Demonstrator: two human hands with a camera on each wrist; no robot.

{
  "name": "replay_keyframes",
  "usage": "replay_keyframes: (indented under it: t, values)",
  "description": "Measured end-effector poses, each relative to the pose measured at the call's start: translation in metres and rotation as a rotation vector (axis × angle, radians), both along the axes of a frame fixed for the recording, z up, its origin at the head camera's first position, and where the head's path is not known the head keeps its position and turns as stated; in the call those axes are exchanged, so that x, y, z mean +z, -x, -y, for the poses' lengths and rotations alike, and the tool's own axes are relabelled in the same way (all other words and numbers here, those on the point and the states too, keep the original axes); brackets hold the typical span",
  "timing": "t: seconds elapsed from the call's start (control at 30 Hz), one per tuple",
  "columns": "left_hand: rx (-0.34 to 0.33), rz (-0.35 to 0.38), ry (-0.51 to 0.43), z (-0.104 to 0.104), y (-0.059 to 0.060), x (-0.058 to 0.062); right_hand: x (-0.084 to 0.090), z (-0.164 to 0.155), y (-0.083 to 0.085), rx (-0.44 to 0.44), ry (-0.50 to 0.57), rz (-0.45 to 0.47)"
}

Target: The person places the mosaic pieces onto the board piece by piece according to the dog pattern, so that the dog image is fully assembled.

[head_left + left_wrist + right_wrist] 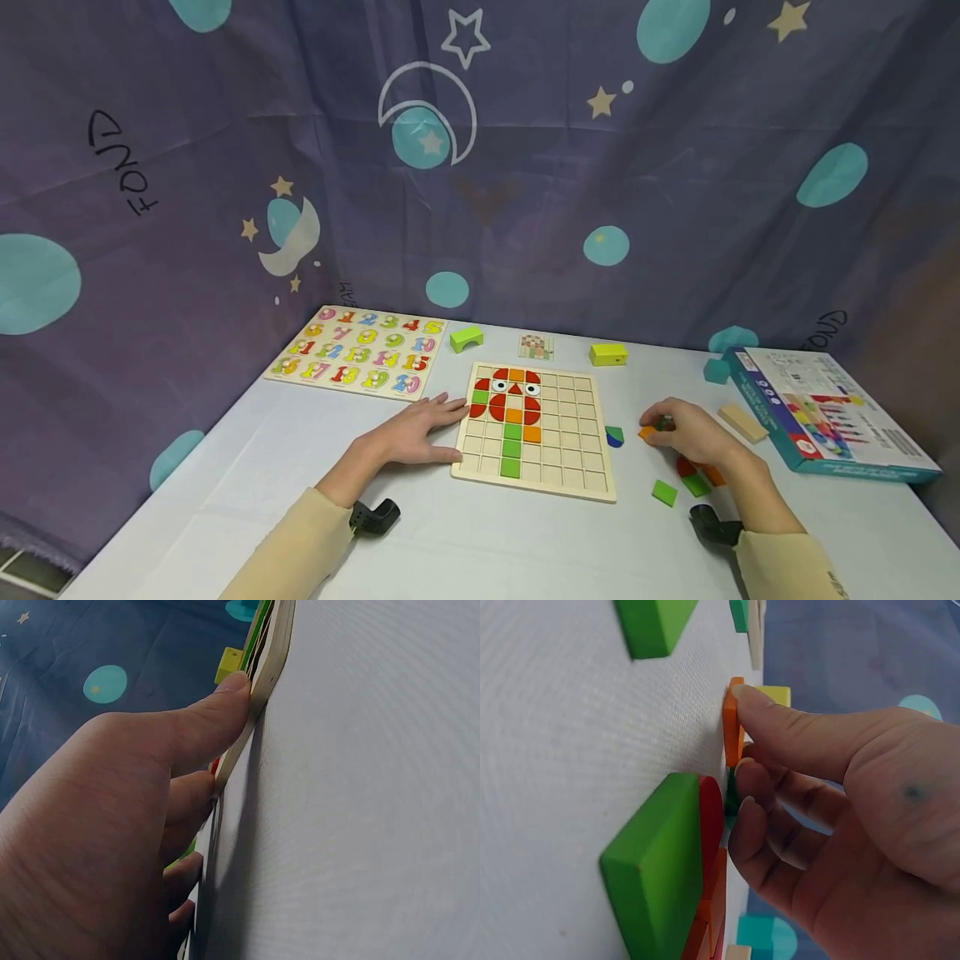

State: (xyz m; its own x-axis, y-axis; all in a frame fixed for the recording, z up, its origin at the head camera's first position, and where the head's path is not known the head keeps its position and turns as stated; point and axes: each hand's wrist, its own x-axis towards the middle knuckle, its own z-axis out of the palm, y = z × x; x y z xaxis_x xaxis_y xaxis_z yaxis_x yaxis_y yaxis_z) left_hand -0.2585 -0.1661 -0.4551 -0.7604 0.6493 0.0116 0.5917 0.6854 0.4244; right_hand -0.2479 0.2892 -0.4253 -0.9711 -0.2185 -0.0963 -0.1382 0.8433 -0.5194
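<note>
My left hand rests at the left edge of a wooden grid board, fingers spread, thumb and fingertips touching its rim. In the board's cells lie red, orange and green tiles and two eye pieces forming an owl-like figure, with a green tile column below. Right of the board, my right hand pinches an orange tile between thumb and fingers, low over the table. A dark green piece lies just behind those fingers. Close below the hand are a loose green tile and a small heap with another green tile.
A number puzzle board stands at the back left. Behind the grid board are a green arch block, a pattern card and a yellow block. At right lie a boxed set, a wooden block and a teal block.
</note>
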Motion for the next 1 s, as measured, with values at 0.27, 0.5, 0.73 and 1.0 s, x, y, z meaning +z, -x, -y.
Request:
replay_keyframes:
  t: [0.27,0.5,0.73,1.0]
  values:
    - [0.0,-0.003,-0.009,0.0006,-0.0002,-0.0001,0.0026,0.0036,-0.0015,0.002,-0.016,-0.004]
    - [0.003,-0.008,0.0,0.0001,-0.0008,0.0,0.0023,0.0066,-0.0038,0.037,-0.031,-0.008]
    - [0.006,-0.004,0.002,0.0,-0.0009,-0.0011,0.0022,0.0083,-0.0049,0.01,-0.027,0.008]
    - [-0.002,-0.003,0.001,0.0,-0.0009,-0.0003,0.0069,0.0065,-0.0066,0.03,0.039,-0.008]
